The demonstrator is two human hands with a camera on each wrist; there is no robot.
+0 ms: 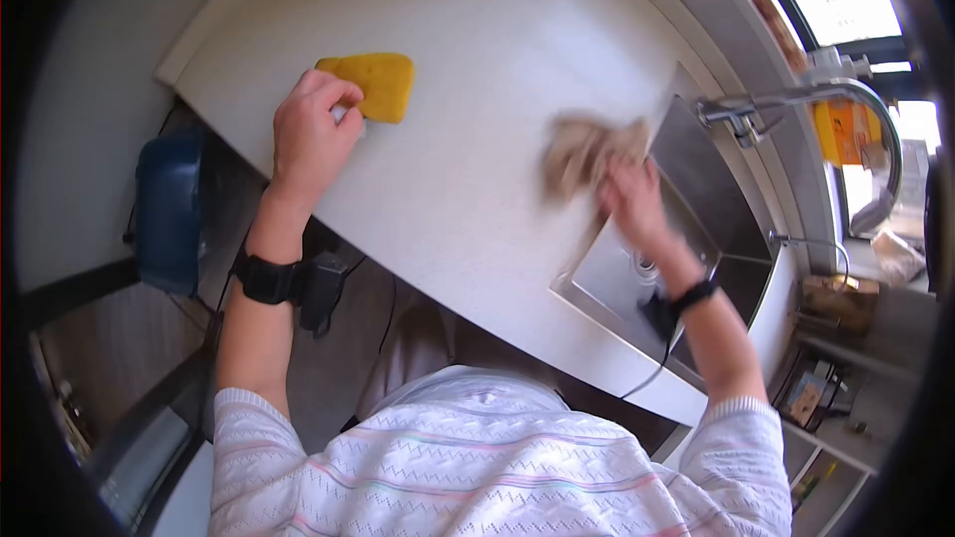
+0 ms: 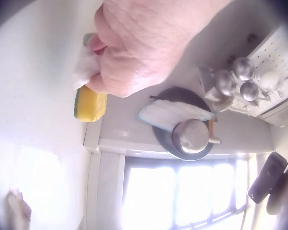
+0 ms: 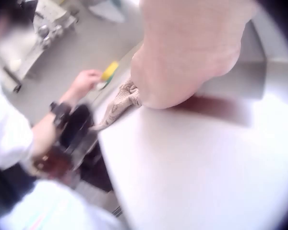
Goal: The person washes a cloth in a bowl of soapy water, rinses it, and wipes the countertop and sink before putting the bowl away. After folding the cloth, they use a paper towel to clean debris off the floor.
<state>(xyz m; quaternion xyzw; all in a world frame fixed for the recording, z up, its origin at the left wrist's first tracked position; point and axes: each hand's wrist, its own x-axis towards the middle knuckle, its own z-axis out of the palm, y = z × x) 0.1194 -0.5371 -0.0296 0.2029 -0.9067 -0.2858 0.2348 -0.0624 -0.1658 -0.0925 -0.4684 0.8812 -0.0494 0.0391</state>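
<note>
My left hand (image 1: 316, 137) grips a yellow sponge (image 1: 386, 87) just above the left side of the white countertop (image 1: 453, 204). In the left wrist view the sponge shows a green scouring side, and a soft white piece (image 2: 87, 68) pokes out between the fingers and the sponge. Near the sink's edge, my right hand (image 1: 637, 201) holds a bunched brown cloth (image 1: 577, 154), blurred in the head view. The right wrist view shows dark patterning on this cloth (image 3: 121, 103), which hangs out past the heel of the hand; the right fingers are hidden there.
A steel sink (image 1: 615, 278) is set into the counter at the right, with a curved faucet (image 1: 796, 97) behind it. A blue bin (image 1: 169, 211) stands below the counter's left edge. Ladles (image 2: 225, 82) hang from a white rack, beside a dark pan (image 2: 185, 96).
</note>
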